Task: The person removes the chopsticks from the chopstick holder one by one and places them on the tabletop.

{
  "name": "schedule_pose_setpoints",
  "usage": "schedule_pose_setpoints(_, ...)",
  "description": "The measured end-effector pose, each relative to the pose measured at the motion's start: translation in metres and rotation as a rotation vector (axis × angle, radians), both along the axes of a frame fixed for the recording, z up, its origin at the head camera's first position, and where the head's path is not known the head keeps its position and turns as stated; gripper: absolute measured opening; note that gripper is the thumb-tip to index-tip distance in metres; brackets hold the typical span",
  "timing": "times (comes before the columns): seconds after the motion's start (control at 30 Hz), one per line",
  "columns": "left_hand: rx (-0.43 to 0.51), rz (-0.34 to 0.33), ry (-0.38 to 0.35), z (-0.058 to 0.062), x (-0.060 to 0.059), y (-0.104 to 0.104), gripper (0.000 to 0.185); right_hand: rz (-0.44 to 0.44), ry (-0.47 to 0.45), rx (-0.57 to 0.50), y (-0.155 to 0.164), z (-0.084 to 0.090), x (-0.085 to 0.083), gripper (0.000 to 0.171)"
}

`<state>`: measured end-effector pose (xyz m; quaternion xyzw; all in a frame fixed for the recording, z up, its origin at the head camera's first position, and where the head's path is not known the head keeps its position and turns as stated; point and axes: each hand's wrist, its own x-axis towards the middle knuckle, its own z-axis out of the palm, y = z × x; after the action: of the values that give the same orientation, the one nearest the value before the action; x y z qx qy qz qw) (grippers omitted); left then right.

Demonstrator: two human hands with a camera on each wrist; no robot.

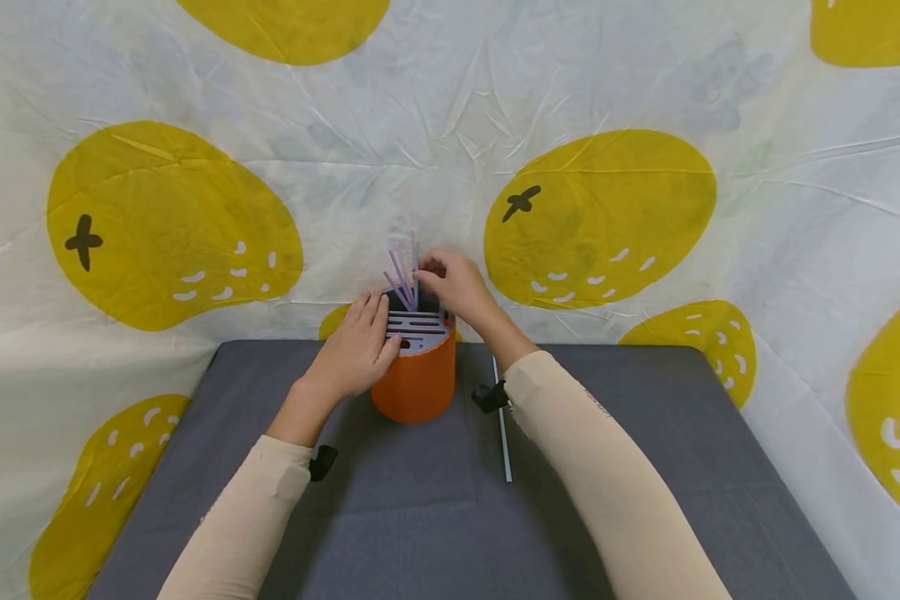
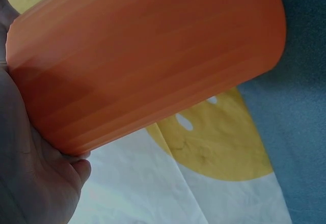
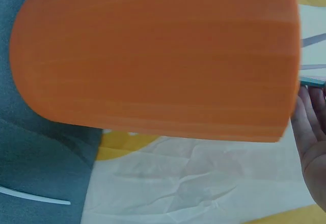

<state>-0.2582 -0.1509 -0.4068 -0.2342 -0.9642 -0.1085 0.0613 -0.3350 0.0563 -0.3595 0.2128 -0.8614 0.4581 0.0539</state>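
Orange plastic filled both wrist views as a person worked at a round orange holder (image 1: 418, 379) standing near the far edge of the grey bench (image 1: 435, 517). The left hand (image 1: 356, 348) steadied it, palm against the wall and fingers curled over the slotted grey lid (image 1: 418, 327). The right hand (image 1: 457, 285) pinched the upper part of 1 of several pale purple straws (image 1: 403, 279) standing in the lid's slots. Judging by the scene, the loading was well under way: a small bunch stood upright or leaning, while 1 white straw (image 1: 503, 425) lay loose on the bench beside the right forearm. How many straws stood in the holder could not be counted, as they blurred together. Both wrist cameras showed little beyond the holder's side, so the right hand's grip was legible only from the head view.
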Motion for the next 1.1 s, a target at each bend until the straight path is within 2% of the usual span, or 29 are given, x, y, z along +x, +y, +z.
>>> schedule_pose_setpoints(0.23, 0.003, -0.001, 0.009, 0.000, 0.000, 0.000, 0.072, 0.027, 0.012, -0.156, 0.009, 0.010, 0.004, 0.015)
schedule_pose_setpoints(0.5, -0.001, 0.007, -0.007, 0.001, 0.001, 0.001, 0.072, 0.044, 0.112, -0.396, 0.022, 0.017, 0.004, 0.015)
schedule_pose_setpoints(0.77, -0.002, 0.015, -0.016, 0.001, 0.001, -0.001, 0.072, 0.068, 0.130, -0.557, 0.041, 0.028, 0.008, 0.016)
schedule_pose_setpoints(1.1, -0.012, 0.014, -0.005, 0.002, 0.000, -0.004, 0.072, 0.098, 0.255, -0.687, 0.060, 0.048, 0.026, 0.010)
